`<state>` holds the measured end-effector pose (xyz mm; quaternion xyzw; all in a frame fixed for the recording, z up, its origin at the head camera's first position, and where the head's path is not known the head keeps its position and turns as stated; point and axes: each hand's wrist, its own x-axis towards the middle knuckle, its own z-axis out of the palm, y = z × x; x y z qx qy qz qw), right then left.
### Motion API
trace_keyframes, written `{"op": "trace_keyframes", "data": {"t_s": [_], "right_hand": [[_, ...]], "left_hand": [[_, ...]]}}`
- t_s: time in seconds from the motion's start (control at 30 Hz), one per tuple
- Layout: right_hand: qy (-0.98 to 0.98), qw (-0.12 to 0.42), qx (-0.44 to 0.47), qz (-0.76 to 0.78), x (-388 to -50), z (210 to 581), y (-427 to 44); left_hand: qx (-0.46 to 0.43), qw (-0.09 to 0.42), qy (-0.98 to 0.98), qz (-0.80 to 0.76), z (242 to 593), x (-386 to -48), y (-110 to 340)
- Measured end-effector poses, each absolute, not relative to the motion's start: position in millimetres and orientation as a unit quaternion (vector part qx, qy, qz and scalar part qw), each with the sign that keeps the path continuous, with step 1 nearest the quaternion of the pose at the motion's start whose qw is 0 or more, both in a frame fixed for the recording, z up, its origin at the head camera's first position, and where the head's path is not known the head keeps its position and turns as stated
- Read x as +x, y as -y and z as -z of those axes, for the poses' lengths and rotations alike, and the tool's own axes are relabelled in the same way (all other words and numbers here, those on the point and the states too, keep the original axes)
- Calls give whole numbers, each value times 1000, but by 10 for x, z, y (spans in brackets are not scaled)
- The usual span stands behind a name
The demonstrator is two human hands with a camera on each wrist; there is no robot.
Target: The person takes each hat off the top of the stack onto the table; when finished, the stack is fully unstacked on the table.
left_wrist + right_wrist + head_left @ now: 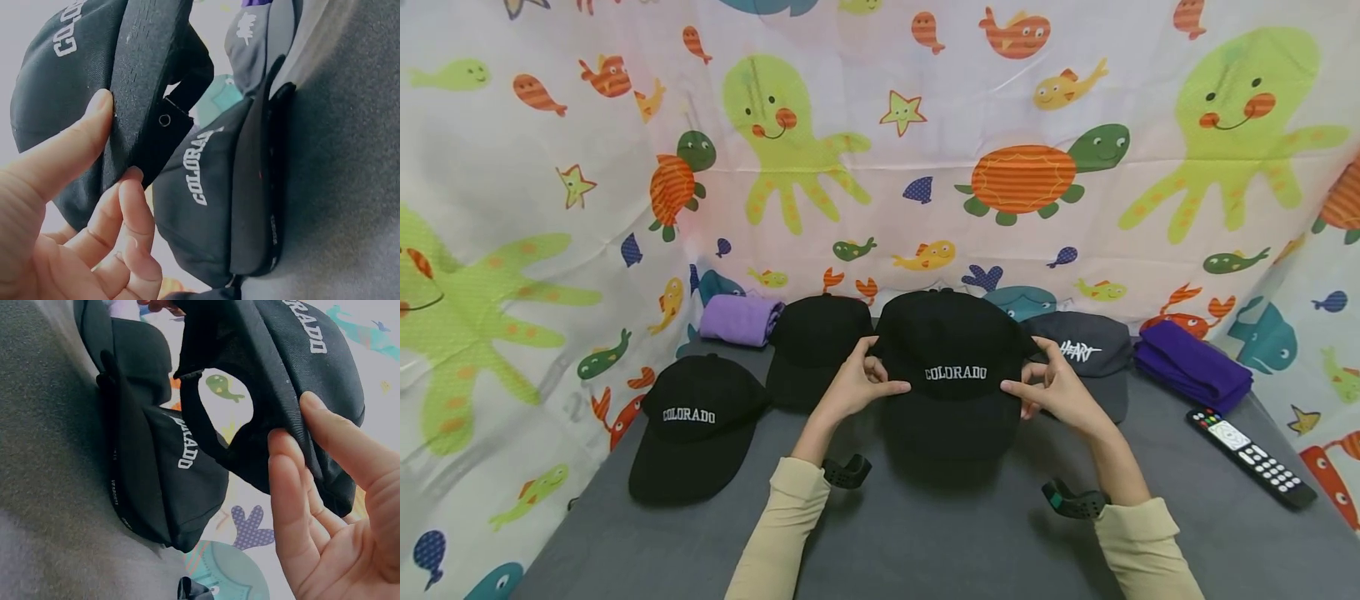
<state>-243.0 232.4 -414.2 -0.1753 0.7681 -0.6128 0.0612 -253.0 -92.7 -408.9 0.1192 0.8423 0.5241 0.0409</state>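
Note:
Both hands hold up a black baseball cap [951,333] with white COLORADO lettering, its front facing me. My left hand [852,383] pinches its left side where the brim meets the crown, thumb in front. At the opposite side, my right hand [1060,385] pinches it the same way. The right wrist view shows the opening at the back of the held cap [331,369]. Behind it, in the left wrist view, another black COLORADO cap [203,194] rests on the table; the held cap hides it in the head view.
A black COLORADO cap [700,433] lies at left on the grey table [940,542], with a plain black cap [820,333] behind. Farther back sit a lilac folded cloth [741,319], grey HEART cap [1086,342] and purple cloth [1195,364]. A remote control [1251,457] lies at right.

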Motion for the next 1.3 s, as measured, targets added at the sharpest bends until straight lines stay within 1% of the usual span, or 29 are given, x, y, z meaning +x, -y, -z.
{"op": "trace_keyframes", "data": {"t_s": [0.2, 0.73, 1.07, 1.3], "right_hand": [[-763, 61, -179, 618, -2348, 4097, -2372], [-789, 11, -155, 595, -2084, 4073, -2637], [-817, 17, -108, 567, -1892, 4120, -2858], [-830, 15, -84, 551, -1701, 4166, -3065]], "left_hand": [[120, 31, -842, -525, 4090, -2479, 860], [155, 33, -825, -542, 4134, -2391, 554], [170, 31, -835, -523, 4212, -2290, 305], [168, 49, -826, -535, 4262, -2200, 75]]}}
